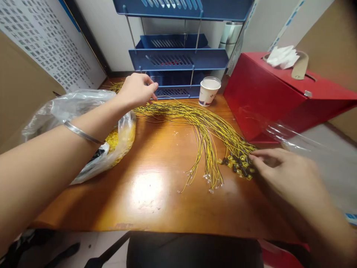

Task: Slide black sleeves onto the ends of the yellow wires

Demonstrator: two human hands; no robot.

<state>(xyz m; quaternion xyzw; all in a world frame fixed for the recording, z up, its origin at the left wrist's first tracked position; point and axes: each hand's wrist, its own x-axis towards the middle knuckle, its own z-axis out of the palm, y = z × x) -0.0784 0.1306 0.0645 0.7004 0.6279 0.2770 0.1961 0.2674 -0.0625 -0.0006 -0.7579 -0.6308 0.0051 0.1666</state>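
Observation:
A bundle of thin yellow wires (200, 124) curves across the wooden table (150, 186) from the back left to the right front. My left hand (136, 89) reaches to the far end of the bundle, fingers pinched on a wire. A metal bangle (80, 133) circles that forearm. My right hand (279, 169) lies on the bundle's near end, fingertips touching the small black and yellow connectors (240, 165). Its fingers are curled and pressed together on them.
A clear plastic bag (83, 111) with more yellow parts lies at the left. A blue wire rack (178, 56) stands at the back. A paper cup (208, 91) sits beside a red box (267, 96) at the right. Clear plastic film (306, 145) lies right.

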